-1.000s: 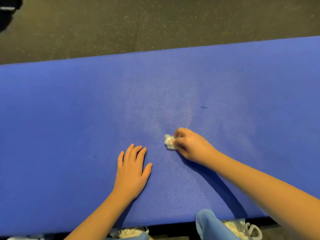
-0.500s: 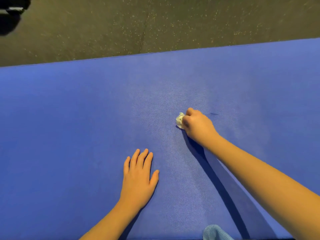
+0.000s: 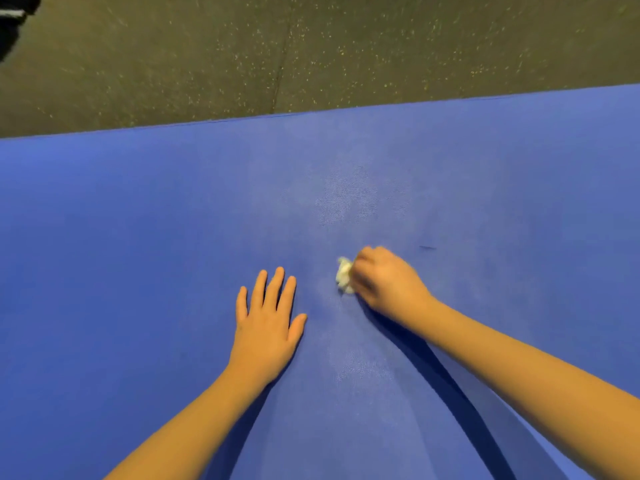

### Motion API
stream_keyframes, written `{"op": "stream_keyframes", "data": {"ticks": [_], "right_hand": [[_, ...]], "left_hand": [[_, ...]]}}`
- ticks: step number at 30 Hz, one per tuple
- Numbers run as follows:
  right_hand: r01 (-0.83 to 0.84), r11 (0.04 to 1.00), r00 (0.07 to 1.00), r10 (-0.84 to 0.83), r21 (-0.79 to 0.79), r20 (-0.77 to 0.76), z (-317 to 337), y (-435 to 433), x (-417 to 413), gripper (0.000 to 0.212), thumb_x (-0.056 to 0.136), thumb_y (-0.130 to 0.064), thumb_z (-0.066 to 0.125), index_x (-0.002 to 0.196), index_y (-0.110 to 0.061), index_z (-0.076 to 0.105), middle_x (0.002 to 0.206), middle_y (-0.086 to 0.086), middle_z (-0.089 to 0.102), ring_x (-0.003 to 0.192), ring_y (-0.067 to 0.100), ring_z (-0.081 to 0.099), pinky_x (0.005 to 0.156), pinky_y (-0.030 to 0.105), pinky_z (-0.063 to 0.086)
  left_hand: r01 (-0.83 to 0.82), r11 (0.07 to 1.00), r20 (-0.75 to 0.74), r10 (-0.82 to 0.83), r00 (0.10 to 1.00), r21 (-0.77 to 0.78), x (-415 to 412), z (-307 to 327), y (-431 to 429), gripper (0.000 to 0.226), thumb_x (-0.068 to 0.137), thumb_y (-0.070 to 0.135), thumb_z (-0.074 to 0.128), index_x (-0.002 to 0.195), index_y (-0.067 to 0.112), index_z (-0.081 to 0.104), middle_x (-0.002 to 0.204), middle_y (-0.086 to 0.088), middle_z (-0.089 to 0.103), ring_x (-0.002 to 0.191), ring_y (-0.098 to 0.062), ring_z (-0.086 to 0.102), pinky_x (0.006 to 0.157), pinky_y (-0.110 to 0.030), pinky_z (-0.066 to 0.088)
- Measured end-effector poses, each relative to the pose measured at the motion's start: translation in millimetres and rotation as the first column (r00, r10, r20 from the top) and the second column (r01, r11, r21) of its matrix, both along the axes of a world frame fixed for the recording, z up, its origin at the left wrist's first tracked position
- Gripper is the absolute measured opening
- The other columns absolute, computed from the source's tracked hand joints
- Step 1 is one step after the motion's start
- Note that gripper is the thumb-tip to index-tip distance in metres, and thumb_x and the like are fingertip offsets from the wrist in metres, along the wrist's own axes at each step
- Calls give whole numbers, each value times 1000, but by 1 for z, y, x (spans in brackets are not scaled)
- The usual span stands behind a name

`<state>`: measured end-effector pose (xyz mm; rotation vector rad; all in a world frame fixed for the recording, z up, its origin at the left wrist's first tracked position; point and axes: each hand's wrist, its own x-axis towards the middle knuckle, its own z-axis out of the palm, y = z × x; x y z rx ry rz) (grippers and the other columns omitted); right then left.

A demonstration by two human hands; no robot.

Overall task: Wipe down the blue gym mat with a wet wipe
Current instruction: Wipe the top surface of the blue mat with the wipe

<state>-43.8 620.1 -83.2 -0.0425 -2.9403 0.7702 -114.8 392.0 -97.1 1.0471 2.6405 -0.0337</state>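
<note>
The blue gym mat (image 3: 138,237) fills most of the view, its far edge running across the upper part. My right hand (image 3: 388,284) grips a crumpled white wet wipe (image 3: 344,275) and presses it on the mat near the middle. The wipe sticks out at the left of my curled fingers. My left hand (image 3: 268,322) lies flat on the mat, fingers straight, a short way left of the wipe. A shiny damp patch shows on the mat beyond the wipe and another nearer to me.
Dark speckled rubber floor (image 3: 311,50) lies beyond the mat's far edge. A small dark mark (image 3: 427,248) sits on the mat right of my right hand. A dark object (image 3: 14,15) shows at the top left corner.
My right hand has pulled the wipe back toward me after pushing it away across the mat. My left hand has stayed flat on the mat.
</note>
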Motion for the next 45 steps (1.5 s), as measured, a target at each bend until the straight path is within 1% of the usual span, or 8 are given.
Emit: {"op": "stream_keyframes", "data": {"ticks": [3,9,14,20,26,33,38,45], "right_hand": [[-199,974,980,194,109,53,-7,11,0,20,80,-18,71,67,-9,58,79,5,58,65,25,51,39,30,40],[375,925,922,-366,54,-128,-14,34,-46,23,75,-5,74,62,-2,56,74,11,53,61,28,48,40,26,28],[-134,970,986,150,205,-68,-11,23,-39,24,74,-17,77,64,-8,57,75,6,58,62,26,50,43,28,35],[362,925,929,-349,112,-123,-11,78,-83,24,74,-5,76,60,-5,57,68,10,53,59,32,48,39,29,35],[-99,982,993,107,160,-42,-14,71,-76,15,72,-4,77,68,-8,63,79,6,61,65,27,52,39,22,30],[468,874,884,-463,128,-69,-15,119,-144,23,90,-12,58,73,1,64,78,19,54,69,35,49,48,33,29],[-74,984,997,74,164,2,-13,109,-157,16,82,-15,56,76,-3,65,86,12,61,76,34,53,49,35,42],[446,853,881,-473,270,38,-9,144,-209,16,89,-10,53,94,-1,65,100,16,57,95,34,51,59,36,32]], "left_hand": [[10,1000,-42,-9,999,22,1,-4,-1,59,91,46,33,139,11,43,148,-13,41,137,-34,28,106,-55,21],[22,992,-23,-19,1000,125,-12,-4,10,56,93,43,34,135,8,47,144,-15,44,137,-31,27,111,-49,15],[-1,986,-5,2,1000,169,-56,-8,51,62,94,45,28,143,10,42,154,-9,33,144,-28,22,115,-50,17],[-38,968,-105,66,992,249,-89,-2,82,46,89,38,35,114,9,60,123,-8,57,116,-30,48,91,-43,33],[-43,980,-128,69,989,194,-118,-14,105,58,92,41,32,135,6,49,145,-14,43,135,-37,36,109,-56,26],[-38,970,-145,75,987,239,-118,-17,104,58,93,42,34,137,8,49,148,-11,42,138,-34,32,114,-52,20],[-38,965,-147,79,986,259,-117,-18,103,57,92,42,35,136,8,50,147,-11,43,137,-34,34,113,-53,21],[-40,961,-146,83,986,275,-117,-19,103,56,93,41,36,136,9,50,147,-10,43,138,-33,33,114,-52,20]]}}
